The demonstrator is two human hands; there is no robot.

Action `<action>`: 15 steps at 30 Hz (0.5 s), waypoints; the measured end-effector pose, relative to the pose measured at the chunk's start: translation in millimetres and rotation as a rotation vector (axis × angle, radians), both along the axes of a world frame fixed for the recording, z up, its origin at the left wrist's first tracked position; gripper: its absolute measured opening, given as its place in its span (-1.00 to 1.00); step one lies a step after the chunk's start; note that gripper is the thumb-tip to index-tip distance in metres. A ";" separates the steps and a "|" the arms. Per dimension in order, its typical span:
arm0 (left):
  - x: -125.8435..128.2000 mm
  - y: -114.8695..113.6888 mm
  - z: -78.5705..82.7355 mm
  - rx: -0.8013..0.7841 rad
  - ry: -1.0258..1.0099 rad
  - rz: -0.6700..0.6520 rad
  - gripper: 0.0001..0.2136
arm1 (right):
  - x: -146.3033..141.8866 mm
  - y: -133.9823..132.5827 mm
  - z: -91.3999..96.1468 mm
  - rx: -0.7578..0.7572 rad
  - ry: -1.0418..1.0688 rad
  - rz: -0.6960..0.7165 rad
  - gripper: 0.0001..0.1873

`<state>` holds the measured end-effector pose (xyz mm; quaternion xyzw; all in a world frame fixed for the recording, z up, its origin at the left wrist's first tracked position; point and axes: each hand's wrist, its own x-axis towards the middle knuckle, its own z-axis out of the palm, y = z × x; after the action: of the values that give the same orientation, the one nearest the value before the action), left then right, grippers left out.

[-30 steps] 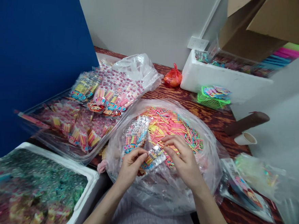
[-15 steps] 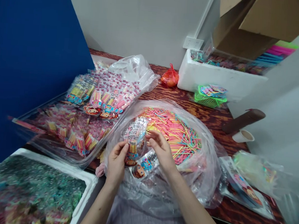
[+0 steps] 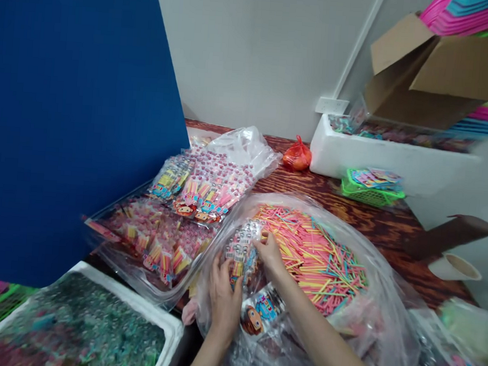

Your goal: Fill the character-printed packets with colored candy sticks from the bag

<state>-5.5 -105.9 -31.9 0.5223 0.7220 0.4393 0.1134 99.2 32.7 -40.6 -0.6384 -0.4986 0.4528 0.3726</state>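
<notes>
A pile of small clear packets (image 3: pixel 246 240) filled with coloured sticks lies on the left part of a large plastic bag (image 3: pixel 383 254). My left hand (image 3: pixel 224 299) grips the pile's near left side, its thumb over the lower packets and its fingertips partly hidden. At the pile's right side, my right hand (image 3: pixel 270 254) has thumb and fingers closed on a packet edge. Loose pink, yellow and blue sticks (image 3: pixel 306 248) fill the open bag beside them. Under my wrists lies a printed pouch (image 3: pixel 262 310) with a cartoon face.
On the left a clear tray (image 3: pixel 169 297) holds many filled packets, with a foam box (image 3: pixel 175 323) nearer me. A blue panel (image 3: pixel 77 110) rises behind. Toward the back are a red bag (image 3: pixel 297 155), a green basket (image 3: pixel 368 196) and a white foam box (image 3: pixel 379 156). A paper cup (image 3: pixel 455 268) stands right.
The view has swung, so everything sits lower and further right. My right hand has come from the air onto the packets' right side. My left fingers have spread along their left side.
</notes>
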 end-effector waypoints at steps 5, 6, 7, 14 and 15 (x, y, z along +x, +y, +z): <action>-5.1 5.4 -6.4 -0.033 -0.009 0.017 -0.57 | -11.9 13.6 5.0 -0.058 0.036 0.017 -0.77; -6.1 6.3 -7.4 -0.037 -0.021 0.025 -0.55 | -13.3 14.8 6.0 -0.065 0.045 0.026 -0.78; -7.1 6.9 -8.2 -0.039 -0.033 0.032 -0.53 | -13.9 15.3 6.7 -0.069 0.050 0.028 -0.79; -9.8 8.5 -12.0 0.000 -0.084 0.038 -0.52 | -4.4 9.2 0.0 -0.027 0.015 -0.089 -0.70; -10.2 8.6 -12.5 0.003 -0.086 0.033 -0.52 | -3.9 8.5 -0.9 -0.025 0.031 -0.078 -0.71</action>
<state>-15.7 -97.3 -44.4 0.4911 0.7244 0.4642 0.1366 95.3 41.3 -41.4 -0.6551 -0.4616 0.4539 0.3895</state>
